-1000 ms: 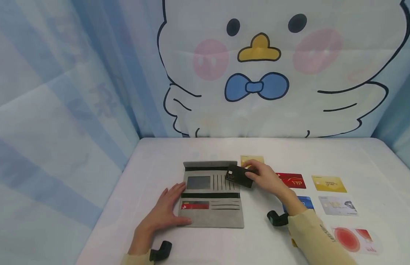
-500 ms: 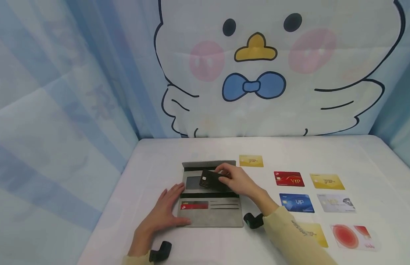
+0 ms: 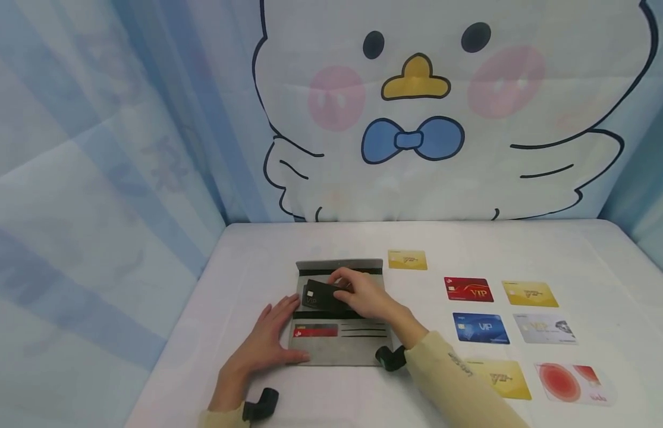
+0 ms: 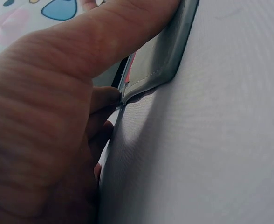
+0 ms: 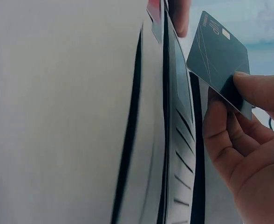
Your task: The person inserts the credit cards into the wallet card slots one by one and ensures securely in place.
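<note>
A grey card wallet (image 3: 342, 352) lies spread on the table, with a red card (image 3: 316, 330) tucked in its lower left pocket. My right hand (image 3: 365, 295) pinches a black VIP card (image 3: 319, 295) between thumb and fingers, over the wallet's upper left window. In the right wrist view the black card (image 5: 216, 56) is tilted, apart from the wallet (image 5: 176, 140) or nearly so. Along the wallet's left edge rests my left hand (image 3: 267, 339), fingers spread, thumb on the lower left corner. The left wrist view shows that thumb (image 4: 113, 35) lying across the wallet's edge (image 4: 174, 60).
To the right lie a red VIP card (image 3: 468, 289), a blue card (image 3: 481, 328), a silver card (image 3: 545, 329), a white card with a red circle (image 3: 573, 383) and several gold cards (image 3: 530, 293). One gold card (image 3: 407, 260) sits beside the wallet's top right corner.
My right hand has carried the black card leftward, from the wallet's right edge to over its upper left window. The left hand stays in place on the wallet.
</note>
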### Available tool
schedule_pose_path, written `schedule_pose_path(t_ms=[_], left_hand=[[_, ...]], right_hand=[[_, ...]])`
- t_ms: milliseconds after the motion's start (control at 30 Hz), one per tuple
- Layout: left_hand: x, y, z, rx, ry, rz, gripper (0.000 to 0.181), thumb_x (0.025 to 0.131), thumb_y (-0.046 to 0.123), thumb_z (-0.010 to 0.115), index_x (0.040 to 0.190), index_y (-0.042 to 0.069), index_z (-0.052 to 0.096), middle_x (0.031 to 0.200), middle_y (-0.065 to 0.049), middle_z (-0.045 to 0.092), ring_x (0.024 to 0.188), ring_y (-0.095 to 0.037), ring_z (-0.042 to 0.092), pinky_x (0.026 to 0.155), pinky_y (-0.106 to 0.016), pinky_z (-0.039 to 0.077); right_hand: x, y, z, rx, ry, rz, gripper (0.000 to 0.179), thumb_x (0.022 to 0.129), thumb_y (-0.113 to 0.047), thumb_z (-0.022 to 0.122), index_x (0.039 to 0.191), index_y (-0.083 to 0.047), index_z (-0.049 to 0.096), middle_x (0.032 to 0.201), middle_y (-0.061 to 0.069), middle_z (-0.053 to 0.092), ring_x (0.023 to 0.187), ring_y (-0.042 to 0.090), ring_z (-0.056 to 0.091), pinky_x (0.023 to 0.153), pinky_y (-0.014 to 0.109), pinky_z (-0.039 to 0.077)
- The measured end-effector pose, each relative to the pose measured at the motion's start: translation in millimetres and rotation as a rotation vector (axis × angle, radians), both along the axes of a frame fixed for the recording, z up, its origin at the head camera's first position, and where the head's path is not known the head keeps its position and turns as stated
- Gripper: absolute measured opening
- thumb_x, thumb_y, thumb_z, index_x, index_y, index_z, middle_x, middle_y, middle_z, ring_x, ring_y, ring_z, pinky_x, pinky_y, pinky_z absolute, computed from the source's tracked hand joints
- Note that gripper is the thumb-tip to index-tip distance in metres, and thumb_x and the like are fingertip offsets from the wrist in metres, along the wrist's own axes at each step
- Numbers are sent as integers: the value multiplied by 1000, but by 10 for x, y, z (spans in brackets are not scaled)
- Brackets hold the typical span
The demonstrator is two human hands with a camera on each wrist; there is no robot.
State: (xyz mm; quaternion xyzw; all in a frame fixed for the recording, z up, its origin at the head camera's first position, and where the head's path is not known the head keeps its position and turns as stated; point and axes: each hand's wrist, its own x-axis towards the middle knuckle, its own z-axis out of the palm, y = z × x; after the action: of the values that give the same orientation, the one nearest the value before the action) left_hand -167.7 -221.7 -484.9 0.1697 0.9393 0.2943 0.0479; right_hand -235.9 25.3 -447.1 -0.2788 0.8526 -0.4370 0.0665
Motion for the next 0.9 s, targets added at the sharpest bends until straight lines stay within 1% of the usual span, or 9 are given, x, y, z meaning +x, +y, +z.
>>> schedule_pose_path(t_ms=[200, 433, 700, 900], left_hand=[[1, -1, -12, 4, -2, 0, 105, 61, 64, 75, 146, 19, 32, 151, 9, 26, 139, -10, 14, 113, -41, 4], [2, -12, -3, 11, 5, -7, 104, 61, 61, 77, 146, 21, 32, 150, 9, 26, 139, -10, 14, 113, -41, 5], [-3, -19, -17, 14, 66, -33, 104, 62, 61, 77, 145, 15, 34, 150, 2, 29, 138, -16, 18, 112, -42, 8], [5, -19, -9, 1, 52, -25, 105, 62, 63, 75, 146, 16, 33, 150, 4, 28, 139, -15, 17, 113, -41, 6]], right_hand=[[29, -82, 8, 26, -20, 22, 21, 91, -10, 61, 110, -17, 58, 94, -1, 61, 80, 13, 56, 74, 32, 50], [43, -127, -25, 33, -21, 41, 21, 90, -9, 62, 110, -15, 58, 90, -2, 60, 78, 12, 55, 72, 31, 49], [49, -137, -32, 64, -15, 60, 20, 90, -9, 62, 109, -15, 59, 89, -4, 60, 77, 12, 54, 71, 31, 48], [63, -152, -26, 92, -26, 64, 20, 90, -9, 62, 109, -16, 59, 91, -2, 62, 80, 12, 56, 75, 33, 49]])
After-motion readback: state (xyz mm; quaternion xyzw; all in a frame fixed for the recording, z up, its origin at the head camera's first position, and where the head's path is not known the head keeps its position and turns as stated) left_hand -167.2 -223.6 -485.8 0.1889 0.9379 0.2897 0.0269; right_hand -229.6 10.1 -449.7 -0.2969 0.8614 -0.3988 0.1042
